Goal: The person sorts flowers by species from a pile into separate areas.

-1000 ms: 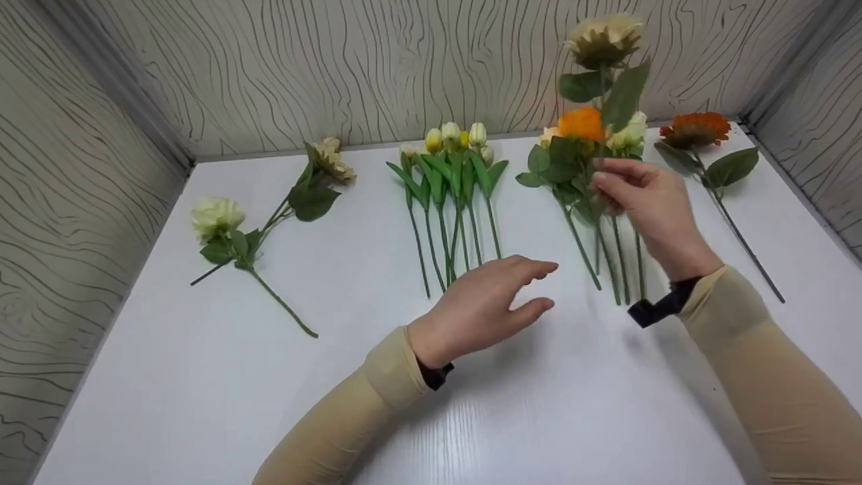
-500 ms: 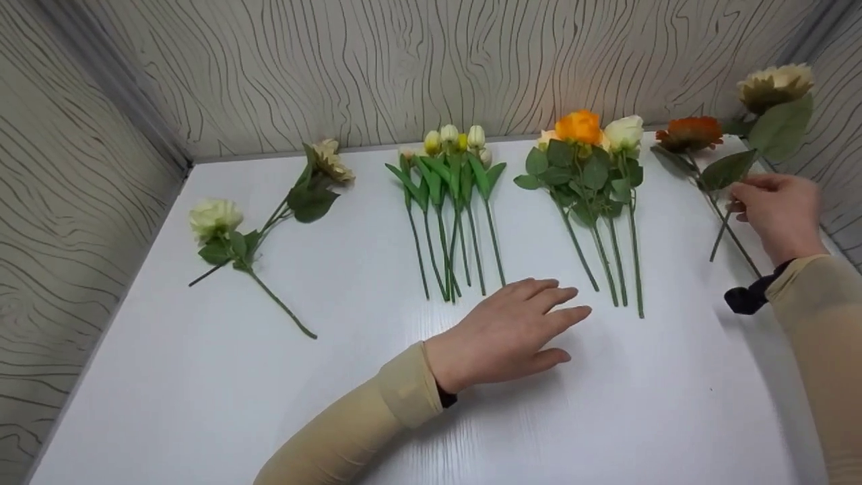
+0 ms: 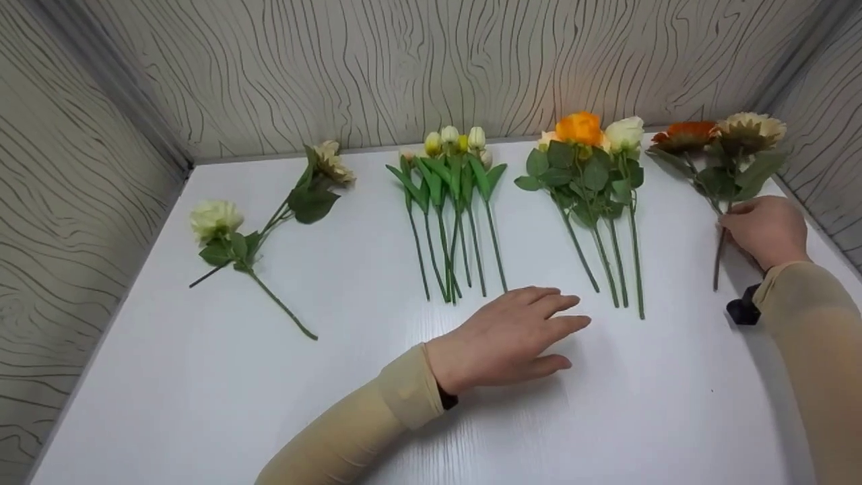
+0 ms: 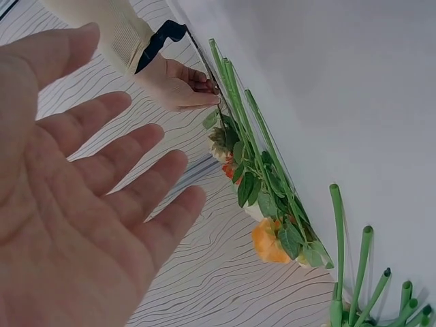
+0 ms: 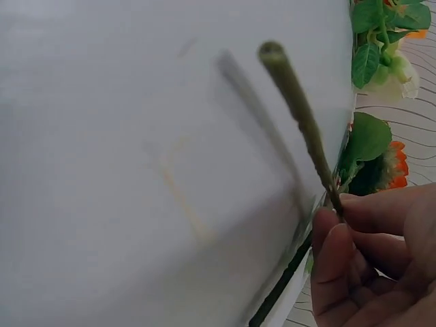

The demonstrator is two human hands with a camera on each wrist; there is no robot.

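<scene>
My right hand point(image 3: 768, 230) pinches the stem of a cream artificial flower point(image 3: 751, 131) at the table's far right. In the right wrist view that stem point(image 5: 300, 112) rises off the surface, its cut end lifted and casting a shadow. Beside it lies a rust-orange flower point(image 3: 683, 137), its head left of the cream one; its dark stem point(image 5: 283, 283) runs under my hand. My left hand point(image 3: 508, 340) hovers with fingers spread over the middle of the table, below the tulips, holding nothing. Its bare palm point(image 4: 75, 225) fills part of the left wrist view.
A row of tulips point(image 3: 454, 175) lies at the back middle. Right of it is a group of roses, among them an orange rose point(image 3: 579, 128) and a white rose point(image 3: 625, 133). At left a pale green rose point(image 3: 215, 219) crosses a beige flower point(image 3: 332, 162). Patterned walls border the white table point(image 3: 202, 404).
My right hand has carried the cream flower from above the roses to the far right and lowered it beside the rust-orange flower. My left hand has shifted slightly toward me and spread its fingers.
</scene>
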